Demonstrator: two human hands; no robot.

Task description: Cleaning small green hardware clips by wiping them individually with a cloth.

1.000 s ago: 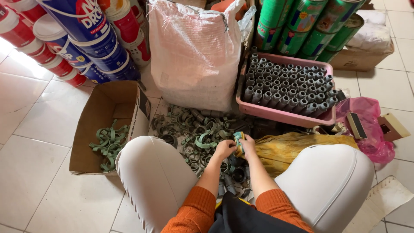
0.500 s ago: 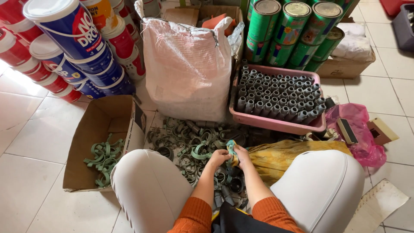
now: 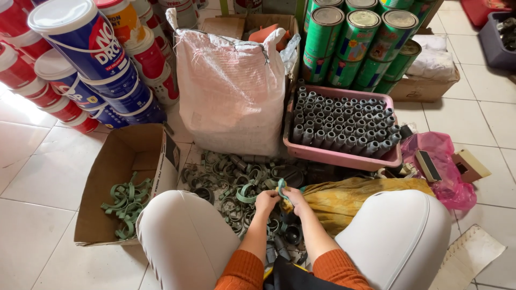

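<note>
The green clamp piece [image 3: 281, 188] is held between both hands above the heap of fittings [image 3: 236, 177] on the floor, between the knees. It is best gripped firmly at its edges and worked close over the heap, so a dropped part is easily recovered. The left hand [image 3: 266, 201] and right hand [image 3: 294, 197] are brought together, wrists bent inward, each grip pinching the piece.

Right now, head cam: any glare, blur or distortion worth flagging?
Head view: daylight blows out the floor tiles at far left; wide-angle lens bows the stacked paint buckets and green cans outward; both hands, left hand and right hand, are small and slightly soft around the green clip; soft shadows, no harsh ones.
</note>
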